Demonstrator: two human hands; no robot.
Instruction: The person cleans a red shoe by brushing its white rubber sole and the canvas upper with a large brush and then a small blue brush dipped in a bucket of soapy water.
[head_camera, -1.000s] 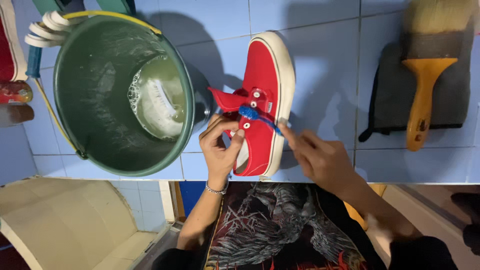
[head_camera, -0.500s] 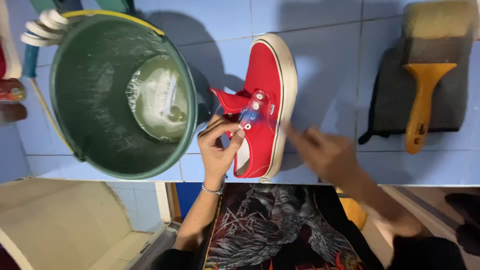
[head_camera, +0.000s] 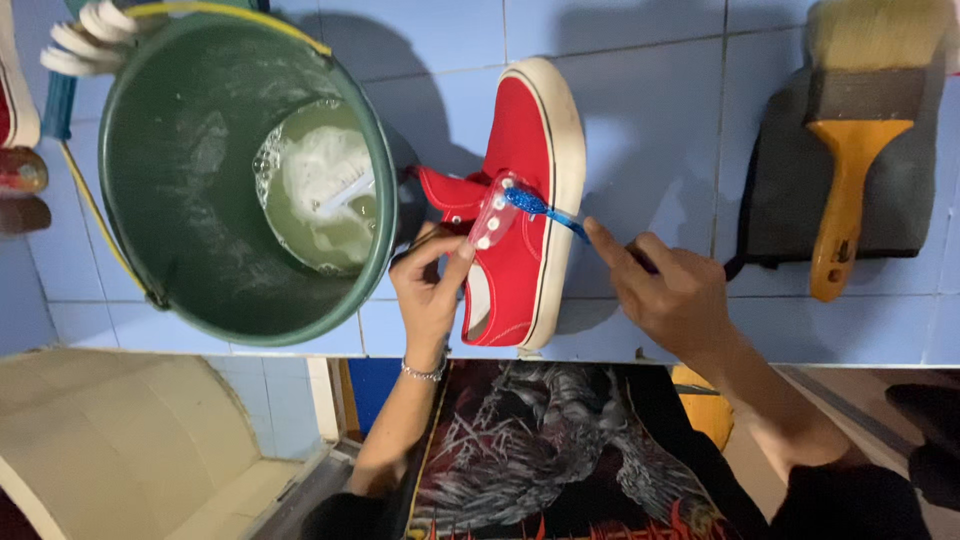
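Head view, straight down (close)

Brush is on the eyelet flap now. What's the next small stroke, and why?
Probably a short stroke along the eyelet strip: the right hand has the blue toothbrush head on the top of the strip, and the left hand pinches that flap of the red shoe up, exposing it. The eyelets below the head look unbrushed.

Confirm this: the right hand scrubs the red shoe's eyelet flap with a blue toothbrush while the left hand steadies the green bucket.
One thing is wrong. In the head view the left hand is not on the bucket; it holds the red shoe at its eyelet flap. The rest stands: the right hand works the blue toothbrush there.
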